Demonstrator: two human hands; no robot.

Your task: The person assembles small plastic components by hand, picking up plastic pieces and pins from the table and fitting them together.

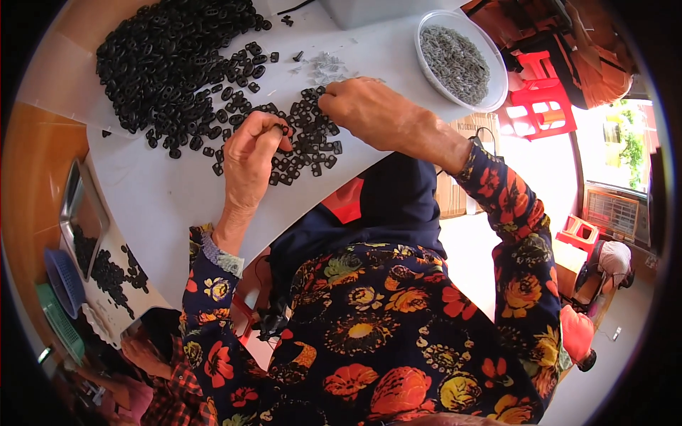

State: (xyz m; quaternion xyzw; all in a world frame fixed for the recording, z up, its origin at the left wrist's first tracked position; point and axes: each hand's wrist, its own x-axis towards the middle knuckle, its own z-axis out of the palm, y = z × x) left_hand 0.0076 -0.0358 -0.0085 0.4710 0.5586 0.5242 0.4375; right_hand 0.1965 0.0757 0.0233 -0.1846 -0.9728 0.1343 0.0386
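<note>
My left hand (247,155) is closed in a pinch on a small black plastic piece (281,130), whose shape is mostly hidden by the fingers. To its right, my right hand (366,112) has its fingers drawn together at the edge of a cluster of flat black two-hole pieces (307,135). Whatever those right fingertips grip is hidden. Just beyond this hand lie loose clear plastic bits (327,66) on the white table (160,195). A large heap of black oval pieces (170,64) spreads across the far left.
A round clear bowl (499,79) full of small clear parts stands at the far right. On the left are a metal tray (99,213), more black pieces (114,280), a blue basket (62,284) and a green basket (58,319). Other people work nearby. Red stools (543,106) stand right.
</note>
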